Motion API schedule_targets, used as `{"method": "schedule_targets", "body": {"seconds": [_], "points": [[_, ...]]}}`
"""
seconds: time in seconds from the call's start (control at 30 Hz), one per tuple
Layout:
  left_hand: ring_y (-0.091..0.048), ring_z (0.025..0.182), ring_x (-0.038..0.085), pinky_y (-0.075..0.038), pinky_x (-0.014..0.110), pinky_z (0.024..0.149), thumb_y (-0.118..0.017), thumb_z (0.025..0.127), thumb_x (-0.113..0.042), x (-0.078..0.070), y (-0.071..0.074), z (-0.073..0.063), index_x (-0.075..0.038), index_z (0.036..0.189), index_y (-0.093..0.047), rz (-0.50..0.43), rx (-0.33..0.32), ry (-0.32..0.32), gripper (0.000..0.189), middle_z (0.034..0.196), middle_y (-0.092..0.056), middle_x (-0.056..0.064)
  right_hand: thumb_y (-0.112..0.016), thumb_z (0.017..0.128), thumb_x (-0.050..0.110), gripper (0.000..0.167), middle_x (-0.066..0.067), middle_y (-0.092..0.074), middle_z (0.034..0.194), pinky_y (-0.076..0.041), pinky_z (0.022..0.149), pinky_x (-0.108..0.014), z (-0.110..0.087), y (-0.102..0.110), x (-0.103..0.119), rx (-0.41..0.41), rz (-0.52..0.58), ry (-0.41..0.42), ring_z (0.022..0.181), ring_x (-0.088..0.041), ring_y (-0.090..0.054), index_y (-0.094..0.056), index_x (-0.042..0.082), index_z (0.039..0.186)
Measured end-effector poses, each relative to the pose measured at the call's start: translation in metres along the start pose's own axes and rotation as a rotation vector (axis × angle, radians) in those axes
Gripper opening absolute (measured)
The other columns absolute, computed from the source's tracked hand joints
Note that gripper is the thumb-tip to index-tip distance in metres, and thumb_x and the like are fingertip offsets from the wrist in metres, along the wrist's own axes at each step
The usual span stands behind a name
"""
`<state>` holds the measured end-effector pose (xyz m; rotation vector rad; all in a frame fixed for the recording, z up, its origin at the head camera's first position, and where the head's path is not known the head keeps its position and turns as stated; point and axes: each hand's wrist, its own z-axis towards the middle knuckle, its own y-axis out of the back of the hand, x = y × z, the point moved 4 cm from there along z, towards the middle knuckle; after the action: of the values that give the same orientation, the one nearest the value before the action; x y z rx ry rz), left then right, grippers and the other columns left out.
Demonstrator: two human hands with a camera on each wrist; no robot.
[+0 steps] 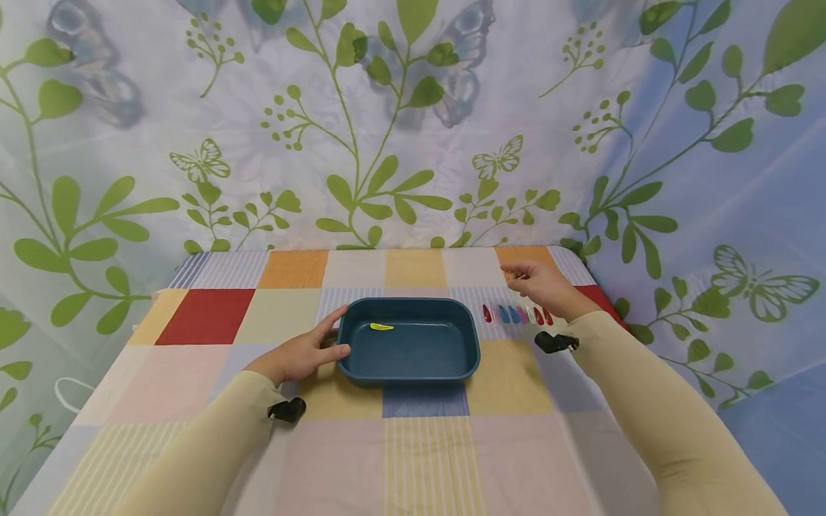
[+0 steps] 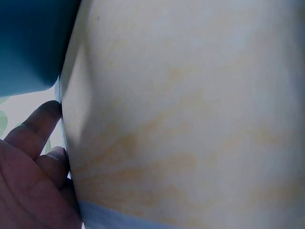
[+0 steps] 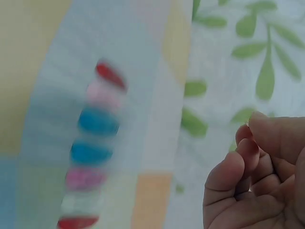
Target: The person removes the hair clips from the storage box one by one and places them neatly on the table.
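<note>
A dark blue plastic tray [image 1: 413,367] sits on the tablecloth, with a yellow hair clip [image 1: 381,327] lying inside. At its left end my left hand [image 1: 300,356] rests, thumb and index finger extended along the rim. To the right of the tray, several hair clips in red, pink, blue and white form a row; one blue hair clip [image 3: 97,122] is near its middle. My right hand [image 1: 545,287] hovers over the row's far side. In the right wrist view its thumb and index fingertips meet and the other fingers curl; nothing shows between them.
A patchwork tablecloth [image 1: 323,459] covers the table. Behind the table hangs a curtain [image 1: 400,143] printed with green leaves and butterflies, which continues along both sides. A white cord [image 1: 64,390] loops beside the table's left edge.
</note>
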<state>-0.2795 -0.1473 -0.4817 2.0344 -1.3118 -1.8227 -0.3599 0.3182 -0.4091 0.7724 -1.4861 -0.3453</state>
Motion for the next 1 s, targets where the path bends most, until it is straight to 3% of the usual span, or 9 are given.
{"method": "schedule_targets", "body": {"seconds": [0.2, 0.5, 0.67, 0.87, 1.0], "points": [[-0.035, 0.155, 0.048, -0.025, 0.073, 0.122, -0.062, 0.104, -0.052, 0.002, 0.002, -0.002, -0.044, 0.169, -0.005, 0.006, 0.002, -0.014, 0.086, 0.168, -0.036, 0.023, -0.056, 0.109, 0.015, 0.052, -0.029, -0.051, 0.153, -0.050, 0.106, -0.056, -0.012, 0.022, -0.035, 0.000, -0.028, -0.081, 0.133, -0.043, -0.055, -0.044, 0.004, 0.159], [-0.034, 0.155, 0.048, -0.028, 0.074, 0.120, -0.062, 0.104, -0.051, 0.001, 0.000, -0.001, -0.046, 0.168, -0.005, -0.001, 0.007, -0.006, 0.086, 0.169, -0.035, 0.022, -0.055, 0.110, 0.019, 0.056, -0.027, -0.050, 0.149, -0.047, 0.107, -0.054, -0.026, 0.034, -0.060, -0.001, 0.004, -0.166, 0.137, -0.041, -0.051, -0.039, 0.003, 0.161], [-0.034, 0.155, 0.049, -0.028, 0.074, 0.120, -0.061, 0.104, -0.051, 0.000, 0.000, -0.001, -0.046, 0.168, -0.005, -0.001, 0.006, -0.008, 0.085, 0.169, -0.035, 0.023, -0.056, 0.109, 0.019, 0.055, -0.023, -0.054, 0.142, -0.049, 0.099, -0.046, -0.029, 0.037, -0.072, -0.019, -0.009, -0.190, 0.129, -0.038, -0.055, -0.042, 0.002, 0.160], [-0.034, 0.155, 0.050, -0.028, 0.074, 0.120, -0.061, 0.105, -0.050, -0.003, 0.001, -0.002, -0.044, 0.169, -0.005, -0.009, 0.010, -0.008, 0.086, 0.169, -0.034, 0.024, -0.058, 0.108, 0.016, 0.054, -0.017, -0.058, 0.129, -0.050, 0.081, -0.033, -0.032, 0.040, -0.084, -0.037, -0.048, -0.200, 0.097, -0.026, -0.056, -0.045, 0.000, 0.157], [-0.033, 0.155, 0.050, -0.028, 0.075, 0.120, -0.062, 0.105, -0.050, -0.004, 0.001, -0.001, -0.044, 0.169, -0.004, -0.014, 0.011, -0.007, 0.086, 0.169, -0.034, 0.024, -0.060, 0.107, 0.016, 0.053, -0.022, -0.059, 0.134, -0.048, 0.074, -0.029, -0.034, 0.041, -0.090, -0.035, -0.066, -0.198, 0.092, -0.021, -0.054, -0.047, -0.003, 0.155]]}}
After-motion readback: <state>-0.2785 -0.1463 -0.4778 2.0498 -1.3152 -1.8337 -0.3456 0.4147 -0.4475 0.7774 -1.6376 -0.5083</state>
